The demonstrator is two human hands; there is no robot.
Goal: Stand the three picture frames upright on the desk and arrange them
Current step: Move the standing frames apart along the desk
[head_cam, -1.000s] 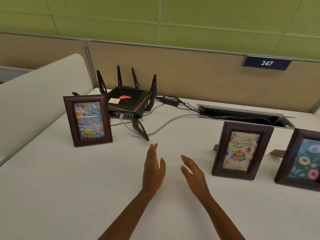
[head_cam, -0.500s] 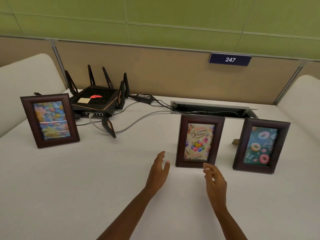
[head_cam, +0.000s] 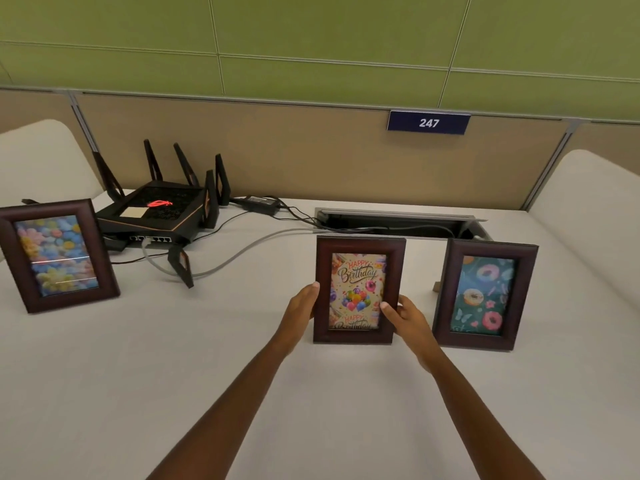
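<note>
all three frames stand upright on the worktop point(head_cam: 104, 393). the birthday frame point(head_cam: 360, 289) is at centre, the donut frame point(head_cam: 485, 294) just beside it on the right, and the flower frame point(head_cam: 57, 254) well apart on the far left, near the router point(head_cam: 156, 213).

your left hand point(head_cam: 299, 311) grips the left edge of the birthday frame, and your right hand point(head_cam: 408, 315) grips its right edge with the thumb on the front moulding. both hands are closed on this frame. whether its base is touching the worktop or lifted just clear cannot be told from this view.

hazards from this position:

- tipping. each frame appears to rest on a rear prop; part of one shows behind the donut frame. if you release the birthday frame before its prop is seated, it is likely to fall backward or forward.
- collision. the gap to the donut frame is narrow. a shift to the right, or a wide right elbow, could knock that frame over.
- cable snag. a grey cable point(head_cam: 242, 252) and the open cable tray point(head_cam: 398, 223) lie just behind. pushing the frame farther back could catch the prop on either.
- uneven spacing. the flower frame sits apart from the other two, so the arrangement looks unfinished.
</note>
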